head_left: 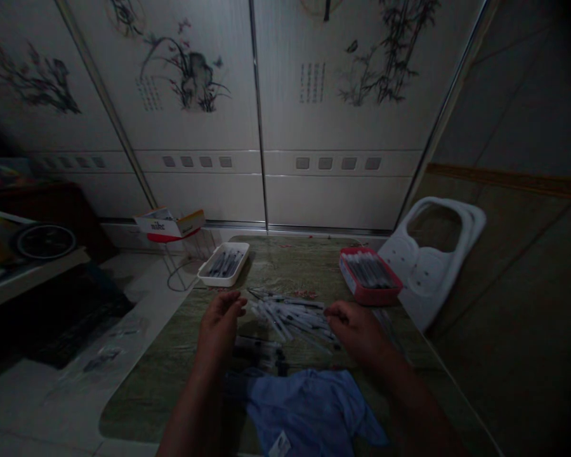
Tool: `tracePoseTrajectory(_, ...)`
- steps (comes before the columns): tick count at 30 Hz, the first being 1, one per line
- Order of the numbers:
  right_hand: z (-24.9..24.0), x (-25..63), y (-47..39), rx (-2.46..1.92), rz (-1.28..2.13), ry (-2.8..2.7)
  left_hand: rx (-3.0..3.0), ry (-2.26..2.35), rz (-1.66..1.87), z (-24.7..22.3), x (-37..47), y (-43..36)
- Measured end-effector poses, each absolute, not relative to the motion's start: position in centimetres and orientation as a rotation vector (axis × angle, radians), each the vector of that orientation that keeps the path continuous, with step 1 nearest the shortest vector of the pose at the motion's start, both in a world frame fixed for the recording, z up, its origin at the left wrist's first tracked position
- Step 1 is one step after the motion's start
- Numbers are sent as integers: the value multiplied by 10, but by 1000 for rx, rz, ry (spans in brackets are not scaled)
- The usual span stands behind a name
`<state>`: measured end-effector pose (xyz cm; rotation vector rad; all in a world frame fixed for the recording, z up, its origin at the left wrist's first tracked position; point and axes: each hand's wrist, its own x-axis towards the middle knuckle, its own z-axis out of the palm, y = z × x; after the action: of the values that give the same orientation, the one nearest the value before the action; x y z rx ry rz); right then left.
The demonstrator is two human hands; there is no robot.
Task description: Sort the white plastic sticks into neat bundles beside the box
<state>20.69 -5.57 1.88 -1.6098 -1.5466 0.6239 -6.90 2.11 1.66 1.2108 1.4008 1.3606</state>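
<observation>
A loose pile of slim, clear-barrelled pens [290, 317] lies mid-table. My left hand [220, 320] is at the pile's left side, fingers curled toward the thumb; anything between the tips is too dark to make out. On the opposite side, my right hand [354, 322] has its fingers pinched together at the pens' right ends, and what they grip is hidden. Nearer me lie several dark-ended pens or pen parts [259, 349], just above a crumpled blue cloth [309, 406] with a white label.
A white tray [242, 261] of pens stands back left, and a red box [371, 294] of pens back right. Beyond the table [147, 393] are a folded white chair [426, 266], a red stool [164, 238] carrying an open carton [159, 225], and patterned sliding doors [200, 133].
</observation>
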Motion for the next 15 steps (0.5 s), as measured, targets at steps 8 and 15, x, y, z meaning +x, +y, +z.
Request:
tracePoseTrajectory(8, 11, 201, -51, -1796, 593, -1623, 1454, 1342, 1215, 1, -74, 35)
tracePoseTrajectory(15, -6, 210, -46, -1973, 583, -1738, 1719, 1312, 973, -10, -72, 35)
